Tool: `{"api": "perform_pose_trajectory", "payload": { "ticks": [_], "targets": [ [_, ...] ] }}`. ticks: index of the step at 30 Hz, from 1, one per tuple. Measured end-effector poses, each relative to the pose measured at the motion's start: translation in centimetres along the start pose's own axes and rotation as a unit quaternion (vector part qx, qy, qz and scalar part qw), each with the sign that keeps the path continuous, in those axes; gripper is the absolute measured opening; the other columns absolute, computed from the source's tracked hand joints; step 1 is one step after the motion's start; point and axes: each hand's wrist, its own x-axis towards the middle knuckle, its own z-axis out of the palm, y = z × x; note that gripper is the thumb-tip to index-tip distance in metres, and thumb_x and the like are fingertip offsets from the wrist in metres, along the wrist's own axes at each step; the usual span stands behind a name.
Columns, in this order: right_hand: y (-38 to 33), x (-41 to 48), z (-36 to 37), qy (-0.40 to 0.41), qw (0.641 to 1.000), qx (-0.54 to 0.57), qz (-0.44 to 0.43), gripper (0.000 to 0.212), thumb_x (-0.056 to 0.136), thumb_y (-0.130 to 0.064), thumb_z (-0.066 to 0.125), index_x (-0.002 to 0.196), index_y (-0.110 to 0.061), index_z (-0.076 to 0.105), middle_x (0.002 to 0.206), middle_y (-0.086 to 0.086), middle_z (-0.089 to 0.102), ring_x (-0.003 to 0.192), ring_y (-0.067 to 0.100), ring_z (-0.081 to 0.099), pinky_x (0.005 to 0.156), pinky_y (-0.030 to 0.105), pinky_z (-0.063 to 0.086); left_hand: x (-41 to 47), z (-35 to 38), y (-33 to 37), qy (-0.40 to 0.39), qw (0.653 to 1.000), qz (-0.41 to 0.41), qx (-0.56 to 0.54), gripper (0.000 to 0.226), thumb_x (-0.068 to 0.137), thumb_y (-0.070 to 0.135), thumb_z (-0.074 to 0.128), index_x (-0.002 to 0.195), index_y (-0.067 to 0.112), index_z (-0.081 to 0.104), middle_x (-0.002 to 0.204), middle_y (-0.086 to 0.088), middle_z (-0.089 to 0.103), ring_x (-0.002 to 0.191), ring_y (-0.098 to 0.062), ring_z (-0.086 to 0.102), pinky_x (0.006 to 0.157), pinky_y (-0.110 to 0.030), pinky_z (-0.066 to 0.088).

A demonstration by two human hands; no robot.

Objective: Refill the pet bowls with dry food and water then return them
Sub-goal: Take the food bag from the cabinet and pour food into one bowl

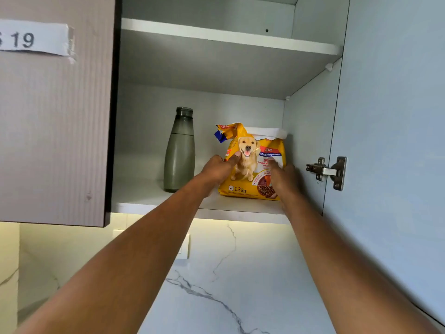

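Note:
A yellow dog food bag (250,165) with a dog picture and a torn-open top stands on the lower shelf (154,203) of an open wall cabinet. My left hand (218,171) grips the bag's left side, thumb on its front. My right hand (283,177) holds the bag's right side. Both arms reach up from below. No pet bowls are in view.
A grey-green bottle (180,150) stands upright on the same shelf, left of the bag. The cabinet door (390,116) is swung open at right, with its hinge (327,172) close to my right hand. A closed door (55,116) labelled 19 is at left. A marble wall lies below.

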Motion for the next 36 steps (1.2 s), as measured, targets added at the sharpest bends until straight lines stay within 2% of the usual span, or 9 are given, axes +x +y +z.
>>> {"api": "perform_pose_trajectory", "payload": {
  "ticks": [5, 9, 11, 14, 16, 20, 26, 30, 36],
  "targets": [
    [0.5, 0.7, 0.1, -0.001, 1.000, 0.027, -0.001, 0.023, 0.098, -0.043, 0.067, 0.083, -0.025, 0.065, 0.105, 0.013, 0.079, 0.095, 0.034, 0.077, 0.090, 0.054, 0.063, 1.0, 0.7, -0.9, -0.038, 0.999, -0.024, -0.009, 0.082, 0.086, 0.076, 0.046, 0.141, 0.014, 0.047, 0.134, -0.009, 0.062, 0.113, -0.028, 0.063, 0.088, -0.038, 0.051],
    [0.0, -0.4, -0.2, 0.000, 1.000, 0.021, -0.003, 0.027, 0.101, -0.040, 0.066, 0.078, -0.029, 0.058, 0.110, 0.011, 0.078, 0.098, 0.033, 0.076, 0.091, 0.053, 0.063, 0.3, 0.1, -0.5, -0.043, 0.999, -0.028, -0.001, 0.075, 0.091, 0.068, 0.047, 0.143, 0.014, 0.044, 0.137, -0.009, 0.060, 0.104, -0.024, 0.058, 0.084, -0.038, 0.046],
    [-0.6, -1.3, -0.6, -0.001, 1.000, -0.002, -0.007, 0.021, 0.103, -0.042, 0.063, 0.089, -0.027, 0.061, 0.114, 0.008, 0.075, 0.103, 0.032, 0.075, 0.090, 0.049, 0.063, -0.5, -0.2, -0.3, -0.046, 0.999, -0.030, 0.005, 0.074, 0.092, 0.067, 0.047, 0.144, 0.014, 0.044, 0.138, -0.009, 0.059, 0.104, -0.023, 0.056, 0.083, -0.038, 0.045],
    [-1.2, -2.7, -1.4, -0.013, 0.999, -0.051, -0.007, 0.042, 0.104, -0.049, 0.056, 0.126, -0.013, 0.062, 0.123, 0.009, 0.072, 0.110, 0.032, 0.071, 0.089, 0.043, 0.060, -2.2, -0.9, 0.1, -0.054, 0.998, -0.027, 0.005, 0.074, 0.091, 0.067, 0.049, 0.143, 0.015, 0.044, 0.138, -0.009, 0.059, 0.107, -0.024, 0.057, 0.085, -0.039, 0.046],
    [-1.6, -4.0, -2.1, -0.014, 0.998, -0.056, -0.013, 0.048, 0.104, -0.051, 0.055, 0.132, -0.012, 0.058, 0.126, 0.010, 0.071, 0.112, 0.031, 0.070, 0.089, 0.042, 0.059, -3.7, -1.5, 0.4, -0.065, 0.998, -0.016, 0.011, 0.076, 0.087, 0.069, 0.054, 0.139, 0.015, 0.047, 0.135, -0.007, 0.060, 0.116, -0.027, 0.059, 0.090, -0.039, 0.048],
    [-2.6, -7.3, -3.2, 0.018, 0.996, -0.067, -0.050, 0.054, 0.102, -0.056, 0.056, 0.129, -0.009, 0.057, 0.123, 0.009, 0.070, 0.110, 0.031, 0.069, 0.081, 0.037, 0.054, -7.1, -2.7, 0.8, -0.071, 0.997, 0.028, 0.021, 0.060, 0.081, 0.066, 0.065, 0.116, 0.020, 0.053, 0.117, -0.001, 0.063, 0.107, -0.022, 0.060, 0.085, -0.035, 0.048],
    [-3.9, -13.6, -3.6, 0.082, 0.991, 0.033, -0.105, 0.055, 0.092, -0.064, 0.064, 0.114, -0.014, 0.058, 0.111, 0.005, 0.070, 0.098, 0.025, 0.072, 0.086, 0.049, 0.063, -12.9, -5.6, -0.1, -0.059, 0.993, 0.098, -0.008, 0.072, 0.076, 0.068, 0.070, 0.129, 0.021, 0.053, 0.122, 0.001, 0.068, 0.107, -0.021, 0.067, 0.086, -0.036, 0.056],
    [-4.6, -19.1, -3.5, 0.116, 0.979, 0.069, -0.155, 0.052, 0.096, -0.062, 0.062, 0.107, -0.012, 0.056, 0.105, 0.006, 0.069, 0.094, 0.021, 0.070, 0.081, 0.039, 0.060, -17.9, -7.7, -1.4, -0.052, 0.985, 0.151, -0.062, 0.077, 0.070, 0.066, 0.077, 0.130, 0.027, 0.048, 0.124, 0.005, 0.068, 0.106, -0.016, 0.070, 0.090, -0.041, 0.060],
    [-3.6, -28.8, -2.8, 0.099, 0.977, 0.089, -0.167, 0.034, 0.102, -0.045, 0.063, 0.107, -0.012, 0.058, 0.096, -0.004, 0.067, 0.080, -0.007, 0.066, 0.065, 0.005, 0.050, -26.3, -10.7, -5.7, -0.055, 0.979, 0.149, -0.124, 0.074, 0.072, 0.058, 0.079, 0.128, 0.029, 0.042, 0.125, 0.010, 0.067, 0.110, -0.012, 0.070, 0.089, -0.040, 0.061]
  ]
}}
